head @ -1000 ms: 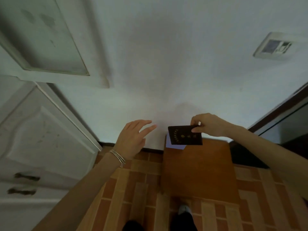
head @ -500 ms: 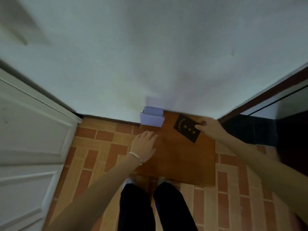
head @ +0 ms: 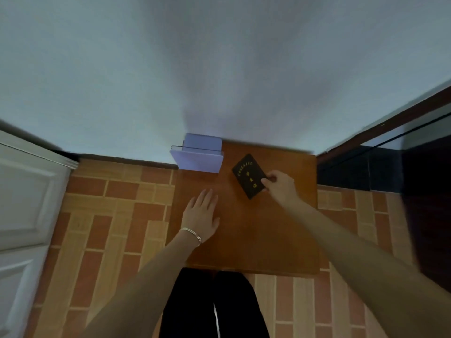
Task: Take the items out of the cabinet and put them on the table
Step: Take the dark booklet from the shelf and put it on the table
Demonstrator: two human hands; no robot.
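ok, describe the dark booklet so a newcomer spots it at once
Find the brown table against the wall. Over its far half, right of the purple file holder, the right hand pinches the booklet by one edge. It is the only dark, flat item there, with gold lettering on its cover.

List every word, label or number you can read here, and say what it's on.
Booklet, pinched by the right hand: a curved row of small gold characters, too blurred to read.
Same booklet: three larger gold characters in a column, too blurred to quote.
Purple holder and table: no text visible.
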